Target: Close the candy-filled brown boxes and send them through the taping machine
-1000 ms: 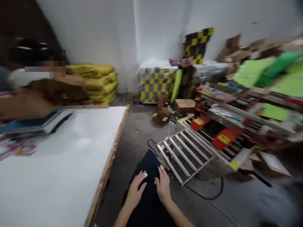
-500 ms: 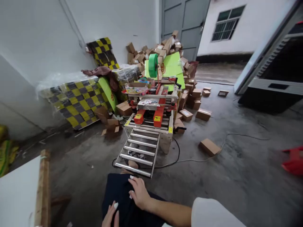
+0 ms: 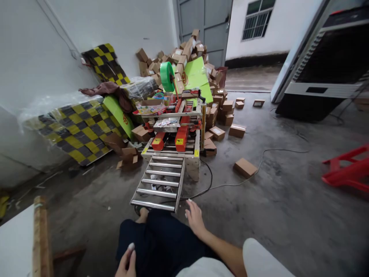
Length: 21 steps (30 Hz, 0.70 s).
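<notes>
Across grey floor [image 3: 273,207], facing rollers [image 3: 160,182] just past the knees [image 3: 163,223]. Nearest them with the right hand [image 3: 195,218], apparently empty, with fingers loosely spread. Impossible to tell the grip of the left hand [image 3: 127,263], partly out of view. Could trip over the cable [image 3: 211,177], looped beside the rollers, by stepping sideways without looking.

1. The person's left hand [image 3: 127,262], cut by the bottom edge left of centre, points upward, thumb near fingers.
2. The right hand [image 3: 196,219], lower centre, points up-left, fingers loosely extended.
3. The right forearm [image 3: 225,247] slants toward the bottom right.
</notes>
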Each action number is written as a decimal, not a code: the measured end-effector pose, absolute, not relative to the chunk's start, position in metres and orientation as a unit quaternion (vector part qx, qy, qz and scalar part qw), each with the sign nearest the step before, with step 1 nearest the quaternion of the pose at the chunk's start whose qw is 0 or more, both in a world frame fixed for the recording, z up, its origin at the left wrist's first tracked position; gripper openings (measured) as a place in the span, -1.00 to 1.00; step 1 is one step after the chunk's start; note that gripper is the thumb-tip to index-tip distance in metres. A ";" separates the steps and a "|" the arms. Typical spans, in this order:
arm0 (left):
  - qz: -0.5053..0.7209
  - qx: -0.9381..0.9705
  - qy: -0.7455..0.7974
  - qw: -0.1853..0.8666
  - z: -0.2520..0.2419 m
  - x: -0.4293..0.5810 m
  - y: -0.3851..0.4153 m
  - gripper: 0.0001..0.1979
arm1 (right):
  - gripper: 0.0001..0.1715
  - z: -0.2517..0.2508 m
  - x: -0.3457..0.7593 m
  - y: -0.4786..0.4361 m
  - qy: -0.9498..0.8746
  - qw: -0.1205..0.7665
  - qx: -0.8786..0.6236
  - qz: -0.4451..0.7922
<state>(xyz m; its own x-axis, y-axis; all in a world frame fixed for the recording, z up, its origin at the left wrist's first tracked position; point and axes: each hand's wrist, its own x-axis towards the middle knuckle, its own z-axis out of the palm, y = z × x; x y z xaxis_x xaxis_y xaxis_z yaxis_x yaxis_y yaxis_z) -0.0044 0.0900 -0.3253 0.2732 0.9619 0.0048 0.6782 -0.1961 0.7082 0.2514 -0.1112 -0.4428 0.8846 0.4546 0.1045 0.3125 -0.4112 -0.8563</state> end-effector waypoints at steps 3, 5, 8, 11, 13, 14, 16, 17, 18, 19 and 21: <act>0.259 0.710 0.550 0.357 -0.330 0.003 0.097 -0.39 | -0.45 -0.456 0.269 -0.132 -0.163 0.490 -0.853 0.075; 0.270 0.691 0.553 0.379 -0.332 0.010 0.106 -0.33 | -0.43 -0.456 0.283 -0.140 -0.121 0.493 -0.858 0.081; 0.283 0.687 0.550 0.382 -0.328 0.024 0.127 -0.30 | -0.39 -0.449 0.310 -0.138 -0.065 0.496 -0.861 0.093; 0.258 0.711 0.553 0.349 -0.317 0.046 0.154 -0.28 | -0.36 -0.446 0.337 -0.124 -0.046 0.483 -0.868 0.103; 0.216 0.736 0.562 0.310 -0.309 0.065 0.174 -0.26 | -0.36 -0.448 0.354 -0.112 -0.047 0.475 -0.872 0.108; 0.195 0.750 0.565 0.284 -0.305 0.075 0.184 -0.25 | -0.36 -0.449 0.361 -0.107 -0.047 0.472 -0.873 0.110; 0.160 0.778 0.560 0.234 -0.300 0.095 0.205 -0.26 | -0.36 -0.450 0.376 -0.099 -0.043 0.468 -0.876 0.110; 0.149 0.789 0.556 0.217 -0.298 0.106 0.215 -0.27 | -0.35 -0.450 0.384 -0.096 -0.041 0.467 -0.877 0.109; 0.140 0.795 0.552 0.207 -0.297 0.116 0.225 -0.27 | -0.34 -0.449 0.392 -0.094 -0.038 0.466 -0.878 0.105; 0.133 0.799 0.549 0.204 -0.298 0.126 0.236 -0.27 | -0.33 -0.447 0.402 -0.092 -0.036 0.465 -0.879 0.100; 0.121 0.804 0.544 0.208 -0.301 0.147 0.257 -0.26 | -0.31 -0.443 0.424 -0.091 -0.034 0.464 -0.881 0.086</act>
<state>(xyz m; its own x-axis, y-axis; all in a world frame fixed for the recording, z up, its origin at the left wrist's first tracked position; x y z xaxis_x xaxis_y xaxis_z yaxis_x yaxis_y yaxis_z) 0.1466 0.2572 -0.3006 0.3783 0.9252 -0.0310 0.8242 -0.3214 0.4662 0.4239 -0.0915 -0.4426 0.9828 0.1395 -0.1210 -0.0207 -0.5678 -0.8229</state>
